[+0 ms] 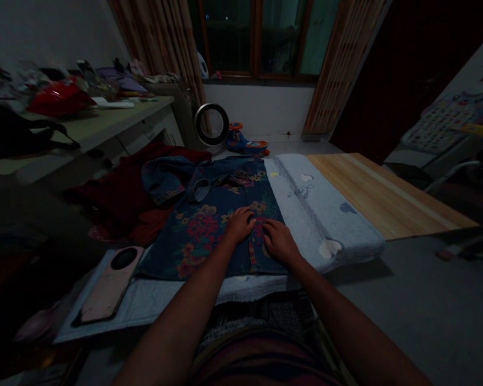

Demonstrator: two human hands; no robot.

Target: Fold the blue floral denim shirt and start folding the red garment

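In a dim room, faces a window [261,40] between patterned curtains [334,69], over a pale padded blanket [317,198] with a wood-grain worktop [390,193] adjoining at the right. Rests left hand [240,224] and right hand [280,242] on a dark blue floral garment [203,230], near each other but apart, close to the front strip. Bends the fingers of both toward the cloth; cannot tell whether pinching any of it. Has the garment directly under both hands, spread over the blanket, with hem toward the body and collar [201,190] beyond the left hand, farther off and to the left. Past the collar, shows dark red cloth [104,187] in a heap; nearer the body, at the left, a pinkish flat object [108,289] with a dark round patch. Farther left, includes a cluttered cabinet [118,114] bearing a red bag [60,98]. Toward the far wall, shows a dark-rimmed ring [198,124] just beside a blue and orange toy [247,145].
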